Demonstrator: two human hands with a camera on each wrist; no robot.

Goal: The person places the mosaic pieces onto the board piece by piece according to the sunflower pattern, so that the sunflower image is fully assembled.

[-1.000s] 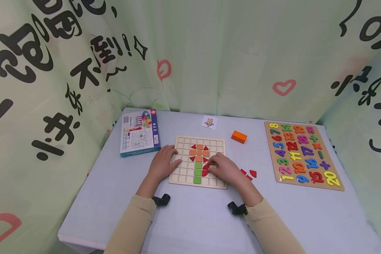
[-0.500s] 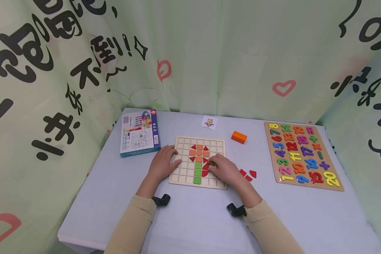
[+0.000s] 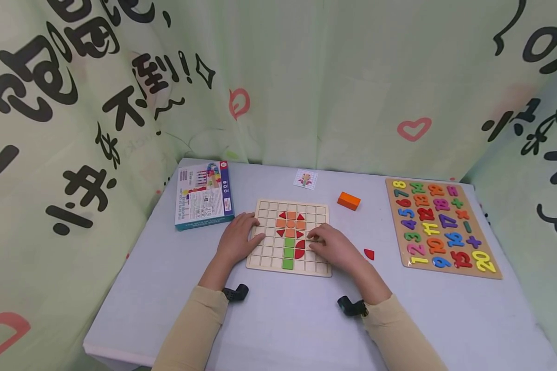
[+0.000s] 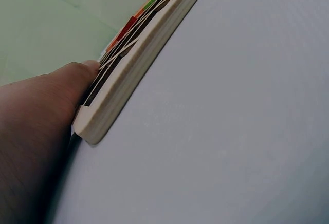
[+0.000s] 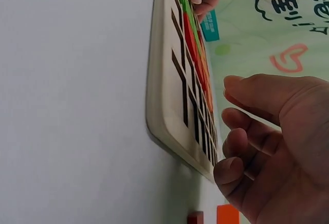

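Observation:
A wooden grid board lies on the table, bearing orange squares, small red triangles and a column of green squares. Two red quarter-round pieces sit beside the green column. My left hand rests at the board's left edge, thumb on its top. Over the board's right side is my right hand; in the right wrist view its thumb and loosely bent fingers stand apart with nothing between them. A loose red piece lies right of that hand.
Behind the board are a small pattern card and an orange block stack. A boxed set stands back left. On the right lies a number puzzle board. Printed curtains hang around the table.
My right hand has drawn slightly right, off the red quarter-round pieces. Its wrist now hides loose red pieces that showed before. My left hand has stayed at the board's edge.

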